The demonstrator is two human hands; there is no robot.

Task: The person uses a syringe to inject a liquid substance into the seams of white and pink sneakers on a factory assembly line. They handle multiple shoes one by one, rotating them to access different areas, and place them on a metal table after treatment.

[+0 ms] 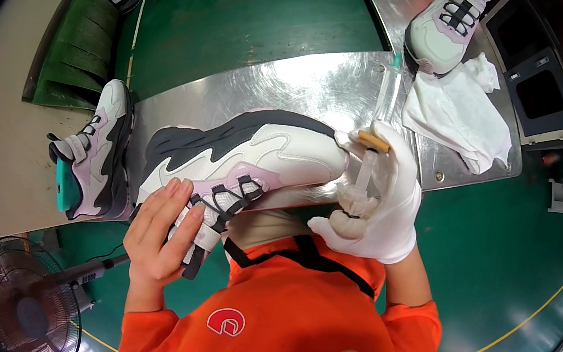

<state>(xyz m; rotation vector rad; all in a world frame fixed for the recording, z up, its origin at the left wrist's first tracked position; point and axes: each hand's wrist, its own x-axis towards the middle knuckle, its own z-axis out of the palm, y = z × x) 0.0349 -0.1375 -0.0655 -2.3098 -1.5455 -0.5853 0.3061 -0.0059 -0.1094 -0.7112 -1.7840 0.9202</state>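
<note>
While the bare left hand (160, 231) grips the laced collar of a white shoe (255, 154) lying sideways on the steel worktop (295, 87), the gloved right hand (379, 205) clasps a brush (369, 161) against its toe. A cloth (462, 112) lies far right.

A single head-worn fisheye view looks steeply down from close above the person's chest onto the metal tabletop (294, 90), near the hands; the green floor curves around the rim on every side.
</note>
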